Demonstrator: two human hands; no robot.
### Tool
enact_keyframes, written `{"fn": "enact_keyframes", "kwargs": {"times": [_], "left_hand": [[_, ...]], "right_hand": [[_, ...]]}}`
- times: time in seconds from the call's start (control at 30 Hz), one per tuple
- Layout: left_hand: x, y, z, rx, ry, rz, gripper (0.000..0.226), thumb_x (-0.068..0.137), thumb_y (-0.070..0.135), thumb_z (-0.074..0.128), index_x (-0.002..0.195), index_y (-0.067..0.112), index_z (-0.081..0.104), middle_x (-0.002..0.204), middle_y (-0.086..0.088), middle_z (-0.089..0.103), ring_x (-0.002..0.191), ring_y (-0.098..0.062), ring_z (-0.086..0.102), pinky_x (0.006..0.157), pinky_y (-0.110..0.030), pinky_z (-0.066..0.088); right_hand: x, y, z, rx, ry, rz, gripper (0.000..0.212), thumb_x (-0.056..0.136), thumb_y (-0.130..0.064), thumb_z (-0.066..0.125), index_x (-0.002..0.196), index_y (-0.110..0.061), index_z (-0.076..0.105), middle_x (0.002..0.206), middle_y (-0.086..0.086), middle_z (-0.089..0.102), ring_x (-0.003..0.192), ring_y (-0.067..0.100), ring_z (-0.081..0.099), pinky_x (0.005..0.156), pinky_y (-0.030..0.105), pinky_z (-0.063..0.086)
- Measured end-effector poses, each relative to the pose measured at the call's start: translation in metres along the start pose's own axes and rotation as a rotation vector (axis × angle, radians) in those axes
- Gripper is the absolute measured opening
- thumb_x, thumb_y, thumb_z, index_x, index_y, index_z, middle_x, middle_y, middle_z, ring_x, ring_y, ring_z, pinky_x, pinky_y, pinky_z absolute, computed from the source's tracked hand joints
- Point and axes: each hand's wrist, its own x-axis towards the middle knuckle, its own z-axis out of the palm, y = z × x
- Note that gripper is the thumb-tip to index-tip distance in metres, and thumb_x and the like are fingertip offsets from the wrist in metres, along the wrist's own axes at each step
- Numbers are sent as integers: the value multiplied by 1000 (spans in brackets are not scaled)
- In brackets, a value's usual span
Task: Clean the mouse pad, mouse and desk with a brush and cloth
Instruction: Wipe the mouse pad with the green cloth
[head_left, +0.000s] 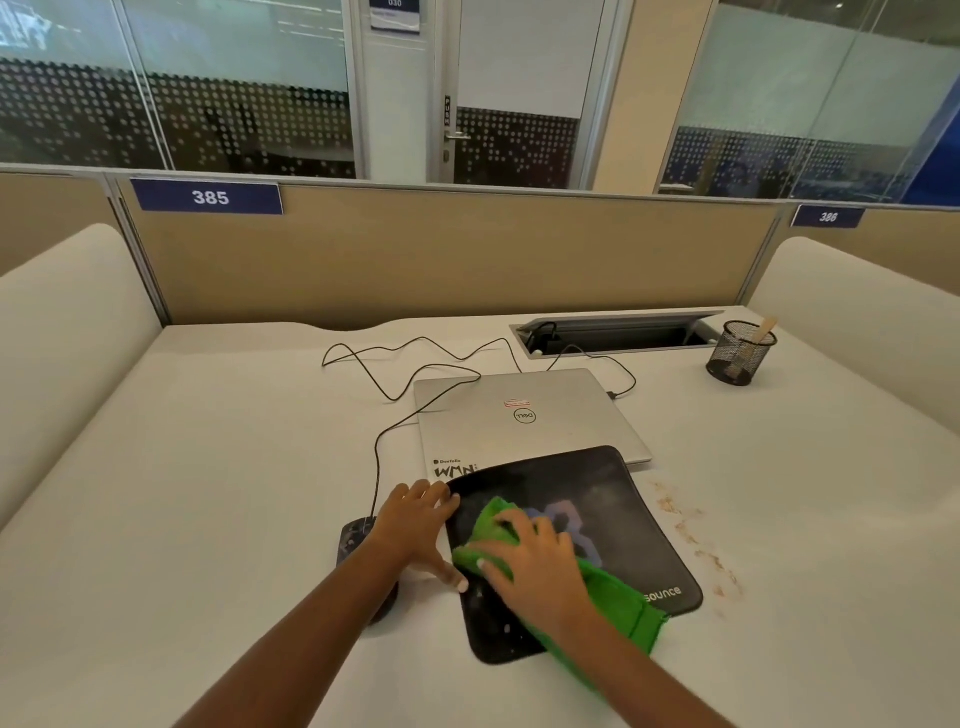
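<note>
A black mouse pad (618, 499) lies on the white desk (208, 493), its far edge resting on a closed silver laptop (524, 415). My right hand (535, 566) presses a green cloth (618, 603) flat on the pad's left half. My left hand (415, 519) lies with fingers spread on the pad's left edge, holding it down. A black wired mouse (353, 535) sits just left of the pad, partly hidden under my left forearm. Brown crumbs (691, 535) are scattered on the desk right of the pad. No brush is clearly visible.
A black mesh pen cup (740, 353) with a wooden stick stands at the back right. An open cable tray (613, 338) is set in the desk behind the laptop, with black cables (415, 358) looping from it. Padded partitions enclose the desk on three sides.
</note>
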Motion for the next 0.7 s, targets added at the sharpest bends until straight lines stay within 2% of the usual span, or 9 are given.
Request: {"fn": "enact_keyframes", "kwargs": {"times": [0.07, 0.13, 0.23, 0.3, 0.37, 0.47, 0.53, 0.63, 0.7], "left_hand": [[-1, 0, -1, -19, -5, -2, 109, 69, 73, 59, 151, 19, 11, 156, -2, 15, 142, -25, 15, 116, -39, 14], [0, 1, -1, -27, -3, -2, 108, 69, 72, 60, 151, 20, 12, 155, -3, 16, 142, -25, 16, 116, -39, 14], [0, 1, -3, -3, 2, 0, 110, 68, 73, 60, 150, 18, 14, 154, -4, 18, 141, -25, 17, 115, -38, 16], [0, 1, -4, 10, -2, 1, 110, 68, 73, 60, 150, 18, 13, 155, -4, 16, 142, -25, 16, 115, -38, 15], [0, 0, -3, 7, -7, 4, 110, 68, 73, 60, 151, 19, 12, 156, -1, 13, 142, -23, 14, 116, -38, 14], [-1, 0, -3, -6, -15, 2, 107, 70, 73, 58, 151, 21, 11, 157, 1, 11, 143, -23, 13, 117, -39, 13], [-1, 0, -3, -6, -15, -2, 106, 71, 73, 57, 151, 21, 10, 157, 1, 11, 143, -24, 13, 117, -39, 14], [-2, 1, -3, 12, -5, -7, 107, 70, 74, 58, 151, 20, 12, 156, -1, 13, 142, -24, 14, 116, -38, 15], [-2, 2, -5, 39, -3, -9, 108, 70, 74, 57, 151, 20, 12, 156, -3, 14, 142, -25, 14, 115, -38, 15]], "right_hand": [[11, 26, -9, -21, -68, 177, 30, 88, -54, 45, 114, -45, 57, 131, -6, 48, 103, 20, 53, 82, 35, 46], [15, 33, -2, -15, -60, 279, 35, 94, -48, 34, 125, -41, 48, 142, -1, 34, 115, 24, 43, 90, 36, 38], [2, -3, 7, -12, 61, 124, 27, 76, -54, 60, 100, -42, 64, 115, -2, 61, 89, 21, 61, 67, 35, 49], [-9, -11, 10, -4, 70, -35, 23, 72, -56, 56, 89, -45, 66, 100, -8, 67, 73, 14, 63, 55, 30, 48], [-11, 6, 5, 45, -1, 14, 31, 83, -57, 39, 104, -49, 60, 119, -10, 59, 92, 17, 60, 69, 35, 48], [-8, 48, 6, 3, -65, 268, 36, 93, -53, 30, 128, -51, 40, 145, -5, 30, 120, 22, 41, 92, 37, 38], [-8, 41, 2, -23, -43, 353, 34, 91, -50, 42, 125, -47, 48, 141, 2, 39, 111, 27, 49, 85, 39, 43], [-17, 0, 1, -74, 50, 209, 29, 63, -52, 74, 90, -42, 70, 102, 1, 69, 72, 22, 64, 54, 34, 50], [-28, -14, 6, -60, 86, 66, 25, 61, -54, 68, 84, -46, 69, 95, -6, 71, 67, 16, 64, 49, 29, 49]]}}
